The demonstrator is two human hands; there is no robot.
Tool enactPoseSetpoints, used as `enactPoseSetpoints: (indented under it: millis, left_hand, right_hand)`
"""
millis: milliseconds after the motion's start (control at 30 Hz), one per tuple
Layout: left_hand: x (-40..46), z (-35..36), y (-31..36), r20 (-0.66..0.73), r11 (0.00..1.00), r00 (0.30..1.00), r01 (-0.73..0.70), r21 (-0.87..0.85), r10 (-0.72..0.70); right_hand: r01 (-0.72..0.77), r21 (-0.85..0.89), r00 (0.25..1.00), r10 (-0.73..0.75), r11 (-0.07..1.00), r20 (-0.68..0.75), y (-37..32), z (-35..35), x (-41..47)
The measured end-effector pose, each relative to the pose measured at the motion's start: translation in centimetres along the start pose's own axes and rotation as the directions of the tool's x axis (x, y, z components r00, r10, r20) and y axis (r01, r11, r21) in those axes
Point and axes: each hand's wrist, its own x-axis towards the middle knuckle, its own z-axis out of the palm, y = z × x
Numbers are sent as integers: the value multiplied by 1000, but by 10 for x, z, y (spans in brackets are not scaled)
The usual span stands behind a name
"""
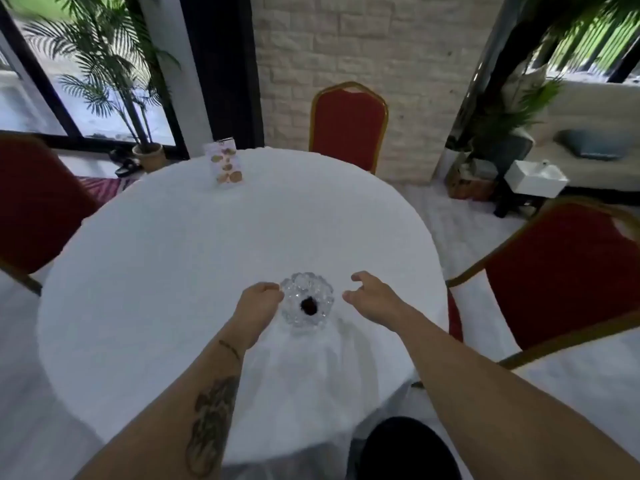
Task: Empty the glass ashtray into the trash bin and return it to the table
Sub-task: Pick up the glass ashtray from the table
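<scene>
A cut-glass ashtray (306,303) with a dark lump of ash in its middle sits on the white-clothed round table (194,271), near the front edge. My left hand (260,303) lies against the ashtray's left rim, fingers curled onto it. My right hand (372,296) hovers a little to the right of the ashtray, fingers spread and curved, holding nothing and apart from the glass. No trash bin is in view.
A patterned card stand (224,164) is at the table's far side. Red chairs with gold frames stand at the back (348,128), left (38,206) and right (568,268). A potted palm (138,98) stands by the window, a white box (535,178) on the floor right.
</scene>
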Motion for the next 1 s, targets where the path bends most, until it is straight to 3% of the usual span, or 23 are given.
enactPoseSetpoints:
  millis: [167,333,533,733,867,1000]
  left_hand:
    - [24,21,-16,-106,997,992,70,-31,-73]
    - [39,31,-25,-114,984,980,152,-98,-163]
    - [57,34,-39,-159,986,976,135,-94,-148]
    - [56,41,-45,-251,991,961,98,-93,-119]
    - [55,40,-49,-190,986,975,86,-145,-113]
    - [40,46,-47,-138,994,988,58,-92,-70]
  right_hand:
    - [-73,48,994,69,996,87,15,19,36]
    - [-135,152,985,116,979,125,22,36,64]
    - [-190,255,973,147,948,179,22,47,87]
    - [-143,169,988,129,975,90,25,60,90]
    - [-144,253,989,133,957,63,31,59,78]
    - [-192,378,981,177,906,77,42,53,53]
